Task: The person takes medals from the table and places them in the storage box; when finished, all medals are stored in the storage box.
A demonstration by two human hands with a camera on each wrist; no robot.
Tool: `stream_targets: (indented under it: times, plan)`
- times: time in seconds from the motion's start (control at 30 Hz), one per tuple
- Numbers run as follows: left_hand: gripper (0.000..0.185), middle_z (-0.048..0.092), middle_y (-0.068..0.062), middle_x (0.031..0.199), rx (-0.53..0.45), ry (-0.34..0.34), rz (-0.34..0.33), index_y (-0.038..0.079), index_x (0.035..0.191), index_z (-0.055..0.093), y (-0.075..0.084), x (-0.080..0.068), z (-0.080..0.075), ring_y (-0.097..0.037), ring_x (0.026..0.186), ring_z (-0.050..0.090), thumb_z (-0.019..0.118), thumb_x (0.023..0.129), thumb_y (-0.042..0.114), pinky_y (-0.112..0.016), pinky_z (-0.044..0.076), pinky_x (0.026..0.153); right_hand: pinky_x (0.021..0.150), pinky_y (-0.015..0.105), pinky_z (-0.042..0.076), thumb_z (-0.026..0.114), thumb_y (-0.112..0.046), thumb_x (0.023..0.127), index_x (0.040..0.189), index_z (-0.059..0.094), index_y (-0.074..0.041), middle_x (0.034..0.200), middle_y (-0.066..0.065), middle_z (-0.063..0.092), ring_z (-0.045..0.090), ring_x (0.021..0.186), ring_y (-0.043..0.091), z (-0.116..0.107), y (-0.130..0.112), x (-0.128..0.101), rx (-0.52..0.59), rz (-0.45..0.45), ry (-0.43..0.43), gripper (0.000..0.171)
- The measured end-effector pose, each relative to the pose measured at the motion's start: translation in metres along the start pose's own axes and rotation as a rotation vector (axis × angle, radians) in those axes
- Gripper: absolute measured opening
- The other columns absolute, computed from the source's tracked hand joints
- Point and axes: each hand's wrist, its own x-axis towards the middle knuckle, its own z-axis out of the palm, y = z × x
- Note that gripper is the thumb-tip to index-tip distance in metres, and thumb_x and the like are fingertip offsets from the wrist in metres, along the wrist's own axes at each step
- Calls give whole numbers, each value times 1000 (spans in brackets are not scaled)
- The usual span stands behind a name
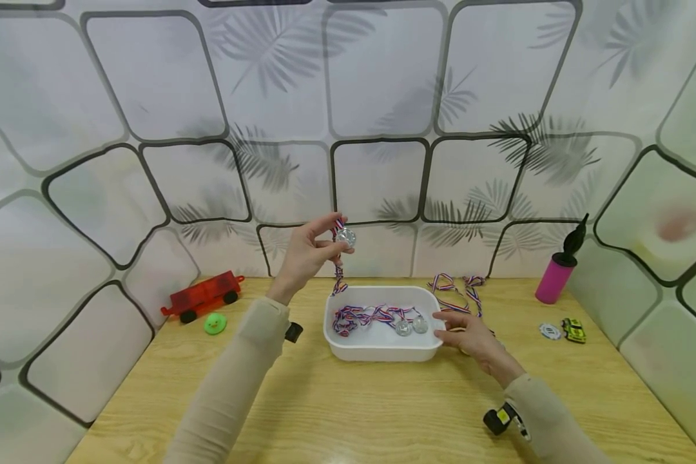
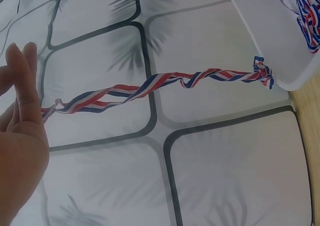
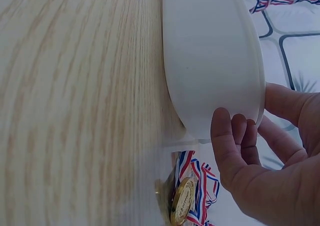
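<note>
My left hand (image 1: 310, 254) is raised above the back left of a white plastic tray (image 1: 383, 354). It pinches a silver medal (image 1: 346, 238), and the medal's twisted red, white and blue ribbon (image 2: 150, 86) hangs down beside the tray's left back corner. In the tray lie more silver medals (image 1: 403, 327) with tangled striped ribbons (image 1: 359, 316). My right hand (image 1: 472, 338) grips the tray's right end, its thumb and fingers on either side of the rim. Below that hand in the right wrist view, a gold medal (image 3: 183, 201) with a striped ribbon lies outside the tray.
Striped ribbons (image 1: 455, 293) lie behind the tray's right end. On the left are a red toy trailer (image 1: 205, 296) and a green toy (image 1: 215, 323). A pink pump (image 1: 551, 280), a poker chip (image 1: 550, 331) and a yellow toy car (image 1: 573, 330) are on the right. A patterned curtain stands behind.
</note>
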Motion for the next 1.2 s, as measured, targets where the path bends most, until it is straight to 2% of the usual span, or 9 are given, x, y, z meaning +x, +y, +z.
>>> stream_targets:
  times: [0.17,0.27,0.37,0.53,0.67,0.87,0.97,1.1,1.2]
  plan:
    - [59,54,-13,143,-17,-9,41,5,143,48,6,1,3,-12,69,71,65,88,-8,-33,58,57,78,29,59,71,-9,90,139,50,5,106,12,51,53,87,15,-1,-1,-1,3,-7,-5,55]
    - [59,54,-11,143,-10,-19,36,6,143,49,6,2,4,-12,70,71,66,89,-6,-33,57,57,78,27,59,71,-9,90,139,50,4,106,12,50,50,88,15,-2,-1,-1,8,-3,0,55]
    - [58,55,-9,142,15,-18,1,8,143,50,3,1,5,-12,70,71,66,89,-5,-37,57,58,79,27,59,71,-9,90,139,50,4,107,12,49,49,89,15,-1,-1,0,13,-4,-4,55]
    - [56,55,-7,143,77,-29,-44,10,142,50,-10,-3,5,-11,69,71,66,90,-3,-35,58,57,80,29,59,71,-9,90,139,50,4,107,12,49,49,90,16,0,0,0,21,-7,-7,55]
    - [56,55,-9,142,124,-51,-75,10,143,50,-19,-10,4,-12,70,71,66,90,-3,-35,59,58,81,30,59,71,-9,89,139,51,3,107,12,50,53,89,15,0,1,1,18,-1,-3,55]
    - [56,54,-12,142,178,-105,-168,6,142,49,-34,-22,2,-16,75,72,66,89,-4,-32,59,59,80,28,59,71,-11,89,138,51,4,111,15,49,56,93,16,-2,1,3,10,-17,-5,55]
    - [55,54,-15,141,174,-149,-199,2,141,49,-43,-26,4,-20,79,73,65,89,-5,-40,60,62,78,26,59,72,-11,89,138,52,3,112,16,49,56,95,17,-2,1,3,10,-9,1,54]
    - [54,55,-17,140,188,-198,-245,2,141,49,-53,-29,8,-30,83,72,65,90,-3,-58,57,71,81,29,59,71,-10,90,138,52,3,110,14,50,56,95,18,-1,1,3,8,-1,1,54]
    - [53,55,-19,140,214,-220,-273,3,140,51,-60,-30,11,-38,86,71,66,90,-1,-62,55,76,83,31,59,71,-11,89,138,51,3,109,12,50,56,95,17,0,2,2,4,0,0,54]
